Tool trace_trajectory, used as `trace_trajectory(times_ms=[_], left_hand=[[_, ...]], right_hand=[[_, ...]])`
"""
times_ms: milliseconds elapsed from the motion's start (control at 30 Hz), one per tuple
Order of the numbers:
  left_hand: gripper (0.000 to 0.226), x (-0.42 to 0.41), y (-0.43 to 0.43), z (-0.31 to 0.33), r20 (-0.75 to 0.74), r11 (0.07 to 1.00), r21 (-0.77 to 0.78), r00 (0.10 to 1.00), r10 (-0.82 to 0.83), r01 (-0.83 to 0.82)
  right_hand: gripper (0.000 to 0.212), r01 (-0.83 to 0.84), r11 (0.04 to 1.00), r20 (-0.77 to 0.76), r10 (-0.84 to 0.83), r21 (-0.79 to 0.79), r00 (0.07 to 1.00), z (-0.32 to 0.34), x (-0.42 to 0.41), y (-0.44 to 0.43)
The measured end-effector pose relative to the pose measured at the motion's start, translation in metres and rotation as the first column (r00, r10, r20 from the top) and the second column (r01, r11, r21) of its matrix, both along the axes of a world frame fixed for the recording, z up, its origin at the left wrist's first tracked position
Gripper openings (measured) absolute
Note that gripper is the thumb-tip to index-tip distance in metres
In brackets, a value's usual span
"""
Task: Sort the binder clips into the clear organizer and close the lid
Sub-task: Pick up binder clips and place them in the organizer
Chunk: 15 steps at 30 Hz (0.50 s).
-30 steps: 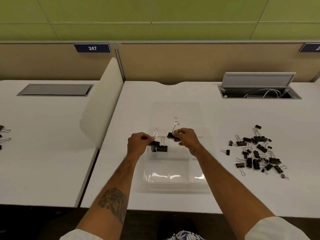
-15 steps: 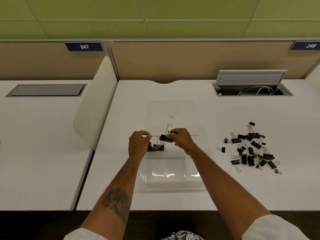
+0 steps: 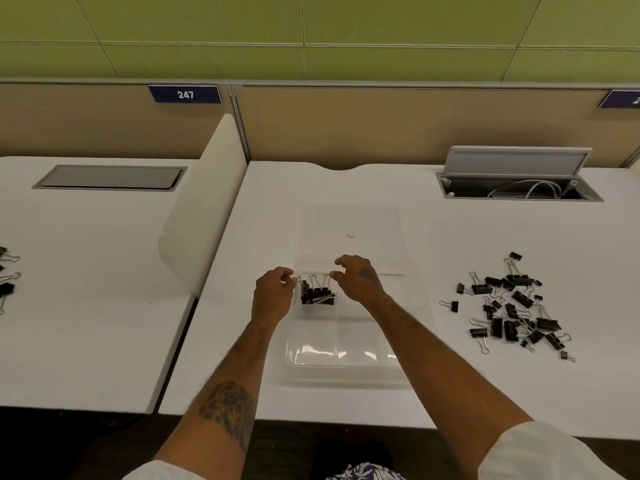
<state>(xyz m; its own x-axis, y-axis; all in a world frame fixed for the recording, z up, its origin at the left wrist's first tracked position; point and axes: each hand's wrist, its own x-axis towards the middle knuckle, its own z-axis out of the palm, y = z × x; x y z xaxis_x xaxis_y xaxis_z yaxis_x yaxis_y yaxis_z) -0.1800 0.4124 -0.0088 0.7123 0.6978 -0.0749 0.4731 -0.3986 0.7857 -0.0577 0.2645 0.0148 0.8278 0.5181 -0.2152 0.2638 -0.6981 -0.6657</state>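
Observation:
The clear organizer (image 3: 349, 367) lies on the white desk in front of me, its lid (image 3: 349, 220) folded flat behind it. A few black binder clips (image 3: 318, 294) stand in its far left compartment. My left hand (image 3: 273, 294) hovers just left of those clips, fingers loosely curled and holding nothing. My right hand (image 3: 358, 278) hangs just right of them, fingers spread and bare. A loose pile of black binder clips (image 3: 512, 306) in different sizes lies on the desk to the right of the organizer.
A rounded white divider panel (image 3: 204, 216) separates this desk from the left one, where more clips (image 3: 7, 275) lie at the edge. An open cable hatch (image 3: 516, 185) with wires sits at the back right. Tan partitions stand behind.
Both hands have let go of the clips they held. Those clips now rest in the far left compartment, and the fingers have opened and pulled slightly apart.

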Motion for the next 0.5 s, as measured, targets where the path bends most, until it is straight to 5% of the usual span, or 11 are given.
trace_trajectory(times_ms=[367, 500], left_hand=[[0.025, 0.024, -0.004, -0.004, -0.149, 0.978, 0.09, 0.973, -0.174, 0.189], [0.022, 0.043, -0.006, 0.0, -0.17, 0.951, 0.108, 0.948, -0.269, 0.289]], right_hand=[[0.031, 0.016, 1.0, 0.117, -0.014, -0.015, 0.993, -0.011, 0.011, -0.028], [0.044, -0.022, 0.998, 0.228, 0.036, -0.064, 0.973, -0.017, 0.013, -0.037]])
